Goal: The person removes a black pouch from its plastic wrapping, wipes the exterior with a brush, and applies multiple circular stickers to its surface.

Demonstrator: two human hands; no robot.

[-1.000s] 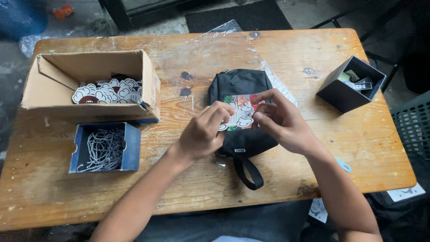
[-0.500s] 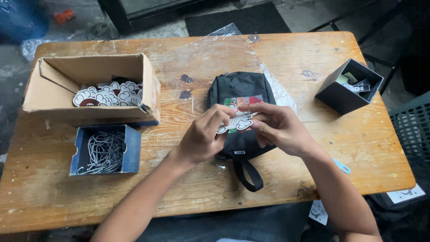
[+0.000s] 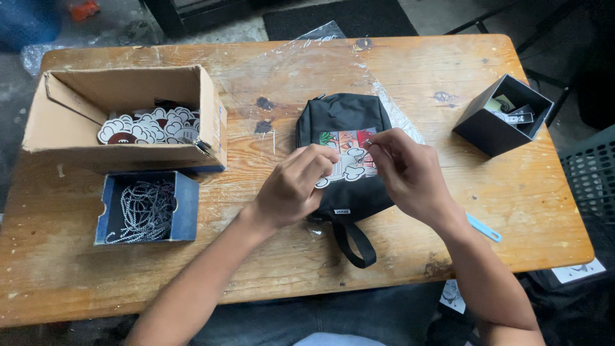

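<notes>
A white cloud-shaped cartoon tag (image 3: 349,168) was pinched flat between the fingertips of the left hand (image 3: 291,188) and right hand (image 3: 410,173), just above a small black pouch (image 3: 343,118) lying flat mid-table with a colourful printed patch and its black strap loop trailing toward the person.

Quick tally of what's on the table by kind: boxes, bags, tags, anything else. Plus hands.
Boxes: 3, a cardboard box of cutout tags, a blue box of ball chains, a black box
Black bags: 1
Cutout tags in hand: 1
Clear plastic sheets: 1
Light blue sticks: 1
Hands: 2, left hand, right hand
Total: 9
</notes>
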